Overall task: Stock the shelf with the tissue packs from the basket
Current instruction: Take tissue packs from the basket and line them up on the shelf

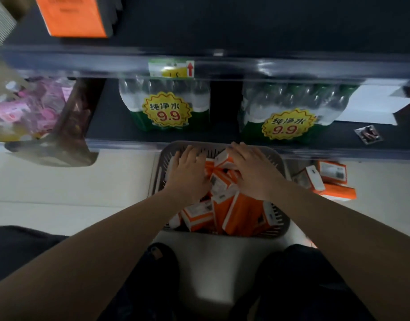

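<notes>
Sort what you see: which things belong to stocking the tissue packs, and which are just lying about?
Job in hand: basket; tissue packs in it; left hand and right hand on the packs; shelf; loose orange packs on the floor.
Lying about: bottled water packs; pink-wrapped goods; small foil packet; white carton.
</notes>
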Demonstrator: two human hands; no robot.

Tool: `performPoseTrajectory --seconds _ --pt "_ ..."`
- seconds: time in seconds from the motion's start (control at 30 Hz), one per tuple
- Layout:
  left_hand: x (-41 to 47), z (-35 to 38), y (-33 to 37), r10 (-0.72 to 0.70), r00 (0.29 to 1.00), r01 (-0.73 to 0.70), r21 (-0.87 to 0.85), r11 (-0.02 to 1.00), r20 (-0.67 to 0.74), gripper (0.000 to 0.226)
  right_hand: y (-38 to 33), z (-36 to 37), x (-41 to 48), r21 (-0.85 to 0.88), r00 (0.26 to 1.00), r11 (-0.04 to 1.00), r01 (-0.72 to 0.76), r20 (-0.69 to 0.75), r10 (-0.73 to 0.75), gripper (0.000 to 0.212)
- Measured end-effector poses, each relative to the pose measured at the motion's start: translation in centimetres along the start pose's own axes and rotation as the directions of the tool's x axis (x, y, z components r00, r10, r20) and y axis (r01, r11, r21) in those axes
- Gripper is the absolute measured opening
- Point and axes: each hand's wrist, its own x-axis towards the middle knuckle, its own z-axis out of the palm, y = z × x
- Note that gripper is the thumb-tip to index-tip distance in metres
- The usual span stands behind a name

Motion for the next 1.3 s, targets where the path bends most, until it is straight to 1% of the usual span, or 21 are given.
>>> performPoseTrajectory --seconds 0.07,0.13,0.27,0.3,0.37,0.47,0.6,0.67,0.77,0.9,1.07,1.23,1.3 --pt "-0.5 1.7 0.6 -0.007 0.997 0.008 -0.012 1.0 0.072 0.072 0.7 1.5 -0.6 0.015 0.999 1.0 -0.003 0.053 0.002 0.075" --pt "-0.8 3.1 1.2 0.006 0.994 -0.005 -0.011 1.0 0.105 0.076 1.3 2.8 -1.3 0.037 0.996 0.999 -0.011 0.087 0.008 0.075" --pt "-0.9 5.3 2.5 0.004 0.979 0.001 -0.024 1.0 0.202 0.077 1.5 5.0 -2.7 0.013 0.984 1.0 -0.026 0.178 0.023 0.093" --pt "-0.9 5.7 2.8 0.001 0.973 0.006 -0.027 1.0 0.231 0.077 1.5 5.6 -3.0 0.01 0.982 1.0 -0.024 0.188 0.022 0.095" --pt "-1.0 6.4 3.3 0.003 0.963 0.006 -0.033 0.999 0.271 0.077 1.6 6.4 -3.3 -0.002 0.978 1.0 -0.011 0.209 0.012 0.092" --pt "-1.1 7.1 3.9 -0.006 0.947 0.022 -0.046 0.999 0.32 0.073 1.9 7.3 -3.5 -0.003 0.98 1.0 -0.003 0.199 0.003 0.088" --pt "-0.9 7.4 4.1 -0.029 0.919 0.076 -0.105 0.992 0.392 0.06 2.4 7.6 -3.5 0.056 0.988 0.998 -0.003 0.152 -0.005 0.081" --pt "-0.9 7.3 3.8 -0.042 0.912 0.116 -0.158 0.98 0.407 0.056 2.7 7.3 -3.5 0.095 0.989 0.995 -0.022 0.146 0.008 0.078" --pt "-1.1 7.3 3.1 -0.031 0.916 0.134 -0.232 0.964 0.4 0.054 3.3 6.8 -3.7 0.154 0.987 0.987 -0.041 0.16 0.016 0.074" --pt "-0.8 7.6 2.3 -0.045 0.91 0.187 -0.31 0.932 0.412 0.053 3.6 6.6 -3.7 0.155 0.987 0.987 -0.04 0.157 0.016 0.066" --pt "-0.8 7.5 1.6 -0.09 0.903 0.248 -0.341 0.907 0.419 0.052 4.2 6.0 -3.7 0.212 0.979 0.974 -0.077 0.199 0.034 0.062" --pt "-0.5 5.9 0.8 -0.111 0.9 0.267 -0.333 0.904 0.421 0.051 4.1 4.3 -3.2 0.265 0.973 0.962 -0.062 0.232 -0.001 0.043" --pt "-0.2 4.6 0.7 -0.085 0.907 0.262 -0.394 0.881 0.412 0.04 3.7 3.4 -3.0 0.275 0.976 0.961 -0.032 0.216 -0.029 0.038"
